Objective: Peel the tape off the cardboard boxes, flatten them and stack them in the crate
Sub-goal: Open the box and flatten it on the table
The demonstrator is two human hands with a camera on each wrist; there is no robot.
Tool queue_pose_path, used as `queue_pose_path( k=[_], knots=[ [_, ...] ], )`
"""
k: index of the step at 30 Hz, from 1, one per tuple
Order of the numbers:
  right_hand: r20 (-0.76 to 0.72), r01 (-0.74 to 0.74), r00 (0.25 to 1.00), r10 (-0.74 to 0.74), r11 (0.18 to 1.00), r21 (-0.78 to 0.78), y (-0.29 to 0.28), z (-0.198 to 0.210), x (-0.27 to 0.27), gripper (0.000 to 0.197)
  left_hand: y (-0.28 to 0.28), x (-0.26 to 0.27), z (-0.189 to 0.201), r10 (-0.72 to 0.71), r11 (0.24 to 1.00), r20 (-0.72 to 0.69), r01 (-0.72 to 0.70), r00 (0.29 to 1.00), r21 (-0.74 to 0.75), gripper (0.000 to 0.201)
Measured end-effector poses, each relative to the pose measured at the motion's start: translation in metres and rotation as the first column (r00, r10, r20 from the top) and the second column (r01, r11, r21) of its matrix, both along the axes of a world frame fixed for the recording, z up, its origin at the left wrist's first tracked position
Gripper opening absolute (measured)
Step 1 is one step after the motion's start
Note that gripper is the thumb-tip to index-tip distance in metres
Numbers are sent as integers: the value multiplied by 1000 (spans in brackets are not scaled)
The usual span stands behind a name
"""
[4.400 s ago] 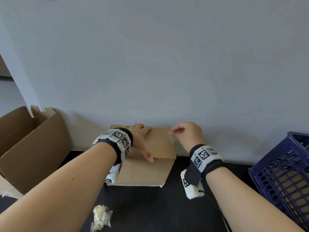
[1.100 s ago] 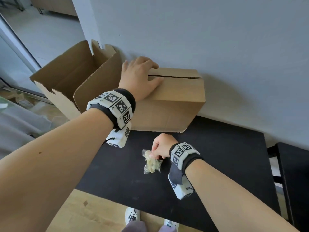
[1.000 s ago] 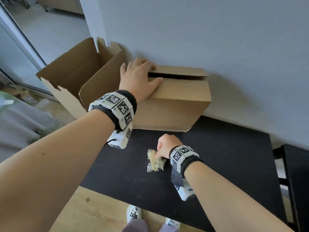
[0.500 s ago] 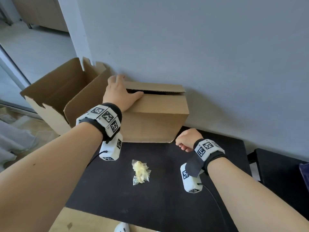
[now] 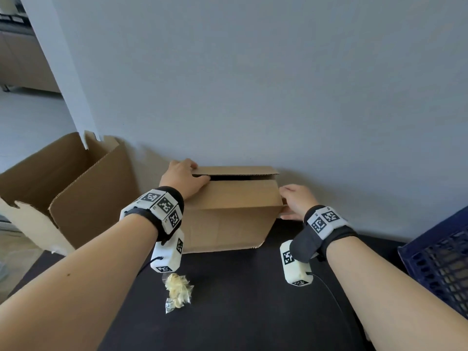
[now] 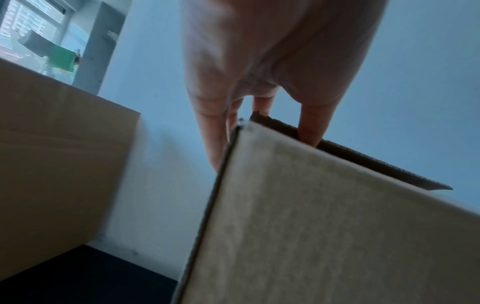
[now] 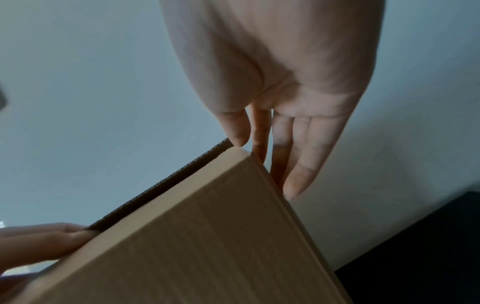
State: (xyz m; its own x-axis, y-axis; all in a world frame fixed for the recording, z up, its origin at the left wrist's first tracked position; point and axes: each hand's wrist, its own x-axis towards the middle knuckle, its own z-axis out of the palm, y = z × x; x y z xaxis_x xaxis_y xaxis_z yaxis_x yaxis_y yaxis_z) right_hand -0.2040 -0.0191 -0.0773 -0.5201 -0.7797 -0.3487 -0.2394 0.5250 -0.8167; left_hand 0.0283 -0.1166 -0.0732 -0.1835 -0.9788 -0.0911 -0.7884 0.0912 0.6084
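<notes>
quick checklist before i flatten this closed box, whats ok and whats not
1. Tape off top seam: ok, the box flaps are parted.
2. Left hand on the top left corner: ok.
3. Right hand against the right side: ok, fingers straight.
4. Tape wad clear of the box: ok, on the table in front.
5. Bottom seam tape: cannot tell, hidden.
6. Crate in reach: ok, at right.
</notes>
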Motion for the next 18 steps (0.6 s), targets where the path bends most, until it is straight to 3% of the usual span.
queue_pose_path(
  k=[3,12,16,18],
  knots=[
    [-37,22,999,-21,1000,11,13,6,-21,33,8,-26,2,-59,998,-13,59,998,16,46],
    [78,78,994,-78,997,5,34,17,-48,51,14,-69,6,-77,989,-149,94,986,112,64],
    [186,193,964,-189,981,-4,33,20,-60,46,12,-75,9,-72,978,-239,115,968,173,67],
    [257,232,939,-229,973,18,32,23,-64,56,11,-77,11,-51,972,-290,114,956,206,69]
  ],
)
